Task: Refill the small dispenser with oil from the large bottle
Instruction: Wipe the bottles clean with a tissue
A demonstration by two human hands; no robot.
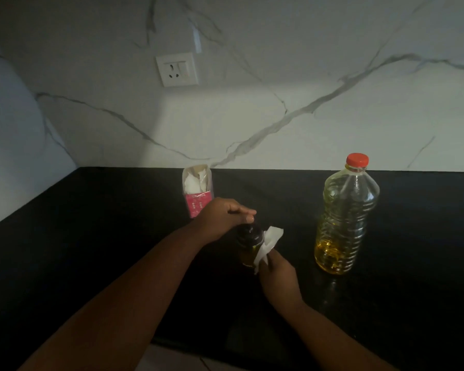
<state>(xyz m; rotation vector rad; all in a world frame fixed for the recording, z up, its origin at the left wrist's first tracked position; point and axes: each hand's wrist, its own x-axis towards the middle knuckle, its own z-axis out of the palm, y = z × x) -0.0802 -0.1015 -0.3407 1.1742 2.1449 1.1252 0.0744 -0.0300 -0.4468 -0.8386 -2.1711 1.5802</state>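
- The step in hand looks like wiping down the small dispenser with a tissue, or steadying it with one; either way, I would keep the bottle planted upright on the dark counter so nothing tips.
- Press the tissue flat against the glass and work it around the side (oil on glass tends to make a grip slip).
- The left hand sits over the dispenser's top, wrist arched, fingers curled down and closed around the cap area; whether it is turning the cap I cannot tell.
- The right hand comes in low from the near side, fingers pinched together on the tissue, which touches the dispenser's right side.
- The large bottle stands well apart to the right, red cap on, oil low inside.
- A pink tissue pack stands behind, near the wall.
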